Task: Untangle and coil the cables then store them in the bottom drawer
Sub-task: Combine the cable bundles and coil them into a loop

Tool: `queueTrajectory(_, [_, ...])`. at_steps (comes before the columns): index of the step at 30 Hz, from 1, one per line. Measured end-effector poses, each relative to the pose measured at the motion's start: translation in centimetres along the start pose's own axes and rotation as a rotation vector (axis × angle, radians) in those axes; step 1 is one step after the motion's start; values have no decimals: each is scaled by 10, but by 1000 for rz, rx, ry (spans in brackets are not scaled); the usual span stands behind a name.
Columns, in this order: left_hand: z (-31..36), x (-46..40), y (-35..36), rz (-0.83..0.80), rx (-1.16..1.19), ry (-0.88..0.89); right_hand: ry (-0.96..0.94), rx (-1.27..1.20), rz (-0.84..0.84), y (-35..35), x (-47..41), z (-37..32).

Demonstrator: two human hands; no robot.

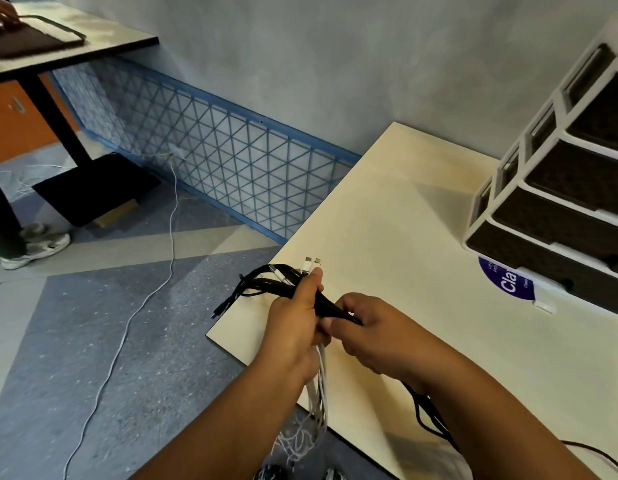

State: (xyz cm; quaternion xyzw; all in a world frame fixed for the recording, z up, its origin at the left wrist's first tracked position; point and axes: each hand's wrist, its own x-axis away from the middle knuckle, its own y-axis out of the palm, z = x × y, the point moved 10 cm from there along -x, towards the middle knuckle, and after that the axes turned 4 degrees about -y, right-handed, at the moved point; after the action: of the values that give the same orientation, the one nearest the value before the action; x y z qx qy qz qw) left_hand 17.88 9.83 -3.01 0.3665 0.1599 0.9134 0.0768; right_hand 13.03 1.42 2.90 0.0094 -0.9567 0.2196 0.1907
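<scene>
You are gripping the cable bundle (283, 289) in your left hand (293, 323), fingers clamped round it over the counter's (404, 237) near corner, at about 6 o'clock in the head view. Your right hand (373, 330) is pinching a black strand just beside it. White cables (319, 393) are hanging limp below your fist; black plug ends are fanning out toward 9 o'clock. Judging by the droop, these are handling light, soft and snag-prone (plugs catch loops), so taking hold near a connector and feeding one strand out looks wisest. The drawer unit (557, 209) is standing at 3 o'clock, its bottom drawer (543, 265) looking closed. Patterned floor is running left, with a loose white cord (137, 306) trailing across it.
</scene>
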Motion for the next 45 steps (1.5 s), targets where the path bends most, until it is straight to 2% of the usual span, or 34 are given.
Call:
queueTrajectory(4, [3, -11, -24, 60, 191, -107, -88, -95, -53, 7, 15, -14])
queueTrajectory(7, [16, -17, -44, 102, 310, -99, -90, -120, -108, 14, 26, -9])
queueTrajectory(15, [31, -8, -37, 117, 94, 87, 39, -315, -391, 38, 19, -3])
queueTrajectory(21, [41, 10, -15, -4, -71, 168, 48, -502, -313, 42, -10, -20])
queueTrajectory(26, [38, 15, -3, -232, -218, 124, 53, -659, -222, 22, -16, -19])
queueTrajectory(32, [32, 32, 12, -486, -270, 84, -68, -767, -124, -7, -18, -41])
queueTrajectory(36, [23, 31, 9, -537, -338, -20, -138, -867, -47, -33, -23, -54])
queueTrajectory(40, [13, 26, 8, -530, -235, -105, -211, -902, 39, -62, -18, -66])
queueTrajectory(45, [13, 15, 19, -532, 157, -190, -208, -756, 56, -44, -5, -68])
